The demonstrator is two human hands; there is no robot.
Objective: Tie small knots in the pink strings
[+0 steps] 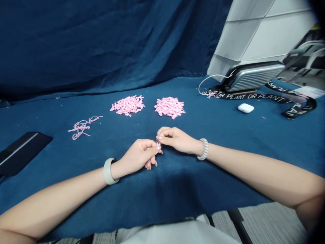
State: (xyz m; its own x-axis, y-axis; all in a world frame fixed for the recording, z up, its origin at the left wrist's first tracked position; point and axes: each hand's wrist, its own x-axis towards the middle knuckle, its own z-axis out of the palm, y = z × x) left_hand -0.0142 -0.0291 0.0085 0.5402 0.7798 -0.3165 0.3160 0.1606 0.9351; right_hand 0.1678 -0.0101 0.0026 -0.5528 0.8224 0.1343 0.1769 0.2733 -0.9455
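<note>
My left hand (141, 154) pinches a small pink piece (158, 143) between thumb and forefinger, its other fingers curled below. Fingertips of my right hand (175, 138) close on the same piece from above and to the right. Most of the piece is hidden by the fingers, so its exact kind does not show. Beyond the hands lie two heaps of small pink knotted-looking pieces, a left heap (128, 105) and a right heap (169, 107). Loose pink strands (81, 127) lie tangled to the left of the heaps.
A dark flat device (22, 150) lies at the left edge of the blue cloth (122, 203). To the right are a white earbud case (245, 108), a lettered black lanyard (256, 96) and a silver ribbed case (256, 78) with a white cable (203, 81).
</note>
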